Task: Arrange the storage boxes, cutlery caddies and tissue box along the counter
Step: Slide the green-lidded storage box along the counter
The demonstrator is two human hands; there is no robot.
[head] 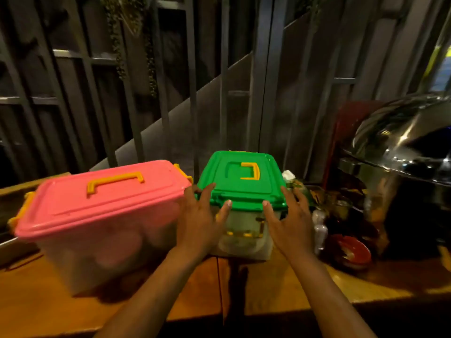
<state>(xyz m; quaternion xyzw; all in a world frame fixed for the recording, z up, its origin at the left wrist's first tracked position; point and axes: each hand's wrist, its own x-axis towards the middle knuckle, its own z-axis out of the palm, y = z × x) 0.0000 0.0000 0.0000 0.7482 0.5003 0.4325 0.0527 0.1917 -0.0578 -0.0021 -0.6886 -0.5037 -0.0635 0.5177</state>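
Note:
Two clear plastic storage boxes stand on the wooden counter (280,284). The larger one on the left has a pink lid (97,198) with a yellow handle. The smaller one in the middle has a green lid (244,181) with a yellow handle. My left hand (200,220) lies against the green-lidded box's left front corner, thumb on the lid edge. My right hand (290,223) is at its right front corner, fingers spread, thumb touching the lid rim. Neither hand wraps the box. No cutlery caddy or tissue box is visible.
A shiny metal chafing dish with a domed cover (400,142) stands at the right. Between it and the green-lidded box are small jars and bottles (324,211) and a red bowl (353,250). A dark metal railing (170,93) runs behind the counter.

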